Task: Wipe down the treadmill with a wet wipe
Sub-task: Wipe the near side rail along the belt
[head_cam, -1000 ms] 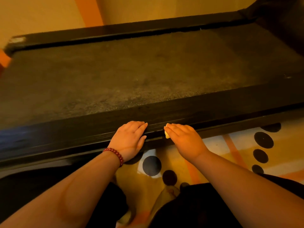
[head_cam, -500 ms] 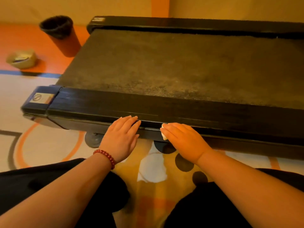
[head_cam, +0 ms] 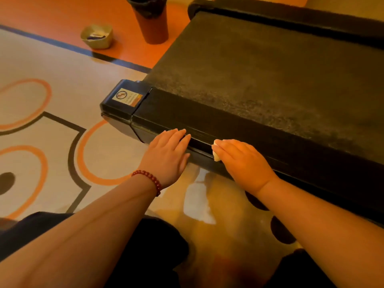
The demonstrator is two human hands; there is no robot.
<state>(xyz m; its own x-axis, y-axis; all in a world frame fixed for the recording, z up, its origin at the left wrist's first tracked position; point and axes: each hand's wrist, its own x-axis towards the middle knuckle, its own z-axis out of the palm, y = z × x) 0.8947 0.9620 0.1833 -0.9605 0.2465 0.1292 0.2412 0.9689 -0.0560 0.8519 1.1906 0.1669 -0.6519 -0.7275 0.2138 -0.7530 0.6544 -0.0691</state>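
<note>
The black treadmill (head_cam: 259, 84) lies low across the right of the view, its belt dusty grey. Its near side rail (head_cam: 170, 117) ends at a corner cap with a warning sticker (head_cam: 127, 97). My right hand (head_cam: 243, 163) presses a small white wet wipe (head_cam: 216, 156) against the outer edge of that rail; only a corner of the wipe shows under the fingers. My left hand (head_cam: 168, 156), with a red bead bracelet at the wrist, rests flat with straight fingers on the same rail edge, just left of the right hand and close to the corner cap.
A brown-red bin with a black liner (head_cam: 150, 19) stands on the orange floor beside the treadmill's far end. A small pale bowl (head_cam: 97, 36) sits left of it. Patterned floor mat (head_cam: 52, 121) spreads to the left. My dark-clothed knees fill the bottom.
Both hands have slid left along the side rail towards the corner cap, the wipe still under the right hand. The view has swung left, bringing the bin, bowl and rail end into sight.
</note>
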